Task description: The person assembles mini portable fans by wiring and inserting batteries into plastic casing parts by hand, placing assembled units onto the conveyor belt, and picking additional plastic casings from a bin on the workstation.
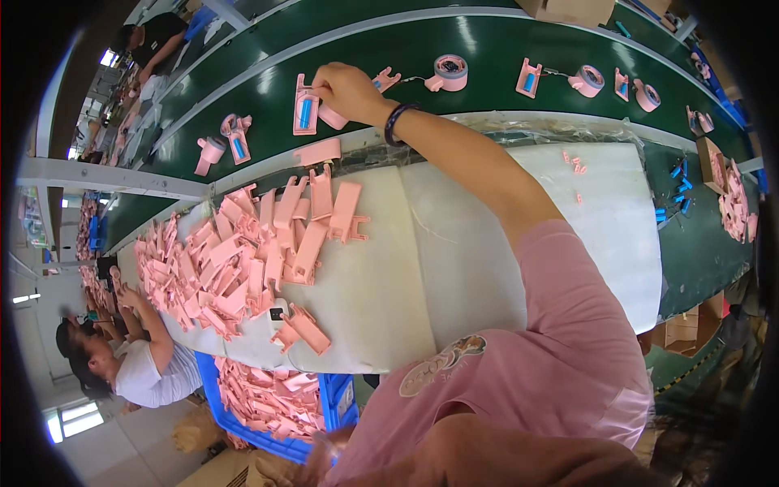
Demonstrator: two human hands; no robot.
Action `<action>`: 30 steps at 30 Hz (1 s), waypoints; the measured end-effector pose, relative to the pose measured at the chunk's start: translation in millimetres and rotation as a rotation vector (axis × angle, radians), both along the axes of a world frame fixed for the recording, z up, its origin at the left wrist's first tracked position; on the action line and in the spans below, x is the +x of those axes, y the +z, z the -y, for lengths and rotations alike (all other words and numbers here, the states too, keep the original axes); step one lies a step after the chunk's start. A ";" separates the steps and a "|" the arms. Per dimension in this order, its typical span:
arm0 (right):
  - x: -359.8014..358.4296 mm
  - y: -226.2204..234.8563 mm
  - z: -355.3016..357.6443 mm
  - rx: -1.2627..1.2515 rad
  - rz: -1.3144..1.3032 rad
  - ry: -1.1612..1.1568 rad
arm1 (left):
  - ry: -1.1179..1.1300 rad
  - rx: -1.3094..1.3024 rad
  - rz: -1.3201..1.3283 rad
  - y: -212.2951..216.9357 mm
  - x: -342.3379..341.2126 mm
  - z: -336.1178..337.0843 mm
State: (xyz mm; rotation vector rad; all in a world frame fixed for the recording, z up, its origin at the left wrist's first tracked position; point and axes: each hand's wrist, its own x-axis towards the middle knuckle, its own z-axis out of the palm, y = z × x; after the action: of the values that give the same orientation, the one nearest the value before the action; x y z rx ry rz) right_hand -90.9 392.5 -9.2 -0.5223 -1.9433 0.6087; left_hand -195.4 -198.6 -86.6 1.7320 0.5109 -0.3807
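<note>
My right hand reaches over the green conveyor belt, its fingers closed at the upper edge of a pink plastic handle shell. A blue cylindrical battery lies inside that shell. Just under the hand is a pink rounded part, partly hidden by it. Another pink shell piece lies beyond the knuckles, with a wire running to a round pink fan head. Close by, a loose pink cover rests at the belt's near edge. My left hand does not show.
A large heap of pink shells covers the left of the white padded table. Below it stands a blue crate full of pink parts. More fan assemblies sit along the belt. Blue batteries lie at right. A co-worker sits left.
</note>
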 end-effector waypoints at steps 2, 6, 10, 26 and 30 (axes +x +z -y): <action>-14.0 -2.4 -5.2 0.012 0.038 -0.028 | 0.014 -0.016 -0.018 -35.5 -30.6 34.0; -19.2 -3.3 -5.4 0.093 0.007 0.032 | 0.073 -0.071 -0.009 -79.3 -42.2 101.3; 14.4 -9.1 -36.2 0.156 0.016 -0.021 | 0.153 -0.082 0.008 -99.5 -9.2 108.0; 48.1 -7.4 -29.1 0.165 0.291 -0.159 | 0.284 -0.221 -0.134 -67.4 25.3 127.9; 41.2 -20.8 -41.6 0.194 0.740 -0.317 | 0.289 -0.237 -0.179 -61.2 19.3 112.5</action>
State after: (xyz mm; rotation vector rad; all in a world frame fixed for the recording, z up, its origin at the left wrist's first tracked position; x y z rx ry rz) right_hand -49.8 434.1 -30.0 -1.0062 -2.4921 0.0011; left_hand -176.1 -311.1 -147.8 1.3793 0.8024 -0.3739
